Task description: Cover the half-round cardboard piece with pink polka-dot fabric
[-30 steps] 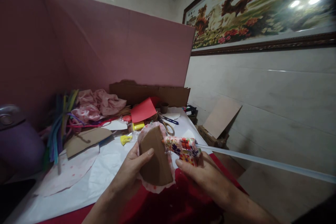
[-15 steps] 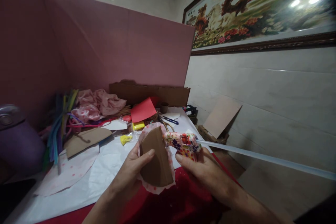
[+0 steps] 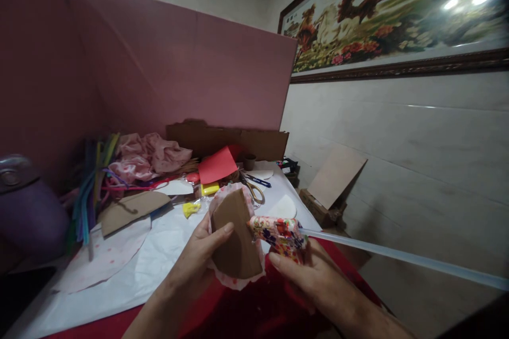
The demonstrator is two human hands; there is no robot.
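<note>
"White surface [image 3: 159, 270], pink panel [image 3: 178, 74] behind: where's the cardboard [image 3: 238, 254]?"

"Above the surface's near edge, left hand [image 3: 207, 245] gripping it, apparently steadying it beside the glue gun [image 3: 276, 232]; right hand [image 3: 310, 270] curls around that, nozzle [image 3: 250, 224] toward the cardboard."

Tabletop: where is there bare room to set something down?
Front left, white covering is bare between flat dotted fabric and red cloth; narrowly, too, between scissors and white semicircular piece. The back is crowded: crumpled pink fabric, red paper.

White-covered table [image 3: 286, 184] with dotted fabric [image 3: 107, 259], white rounded piece [image 3: 284, 206], probably scissors [image 3: 262, 195] (partly hidden).
</note>
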